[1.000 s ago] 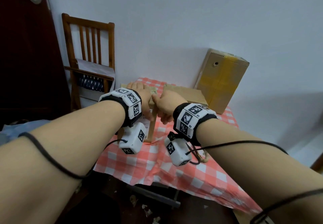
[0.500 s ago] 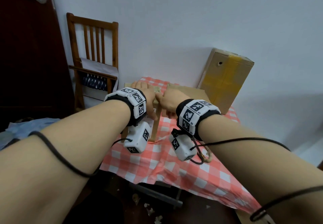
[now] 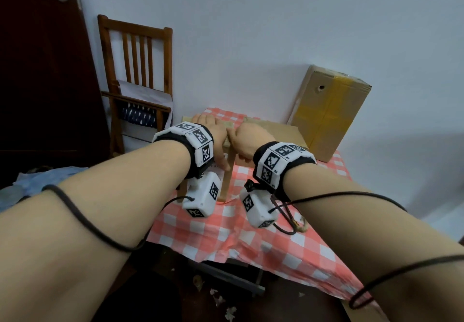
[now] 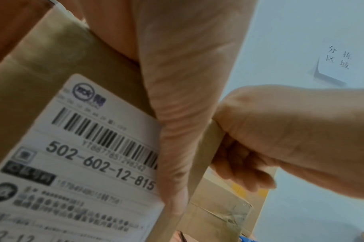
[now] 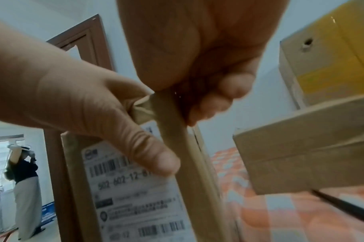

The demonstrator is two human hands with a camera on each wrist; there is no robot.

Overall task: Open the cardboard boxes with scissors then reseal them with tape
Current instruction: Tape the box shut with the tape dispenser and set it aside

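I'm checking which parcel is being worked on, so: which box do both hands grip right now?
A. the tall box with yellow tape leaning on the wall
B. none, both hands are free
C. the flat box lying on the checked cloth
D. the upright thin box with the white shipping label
D: the left hand and right hand both grip the top edge of the labelled box.

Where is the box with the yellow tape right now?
In the head view, the yellow-taped box stands at the table's far right corner, leaning against the wall, just behind the flat cardboard box and beyond the right hand.
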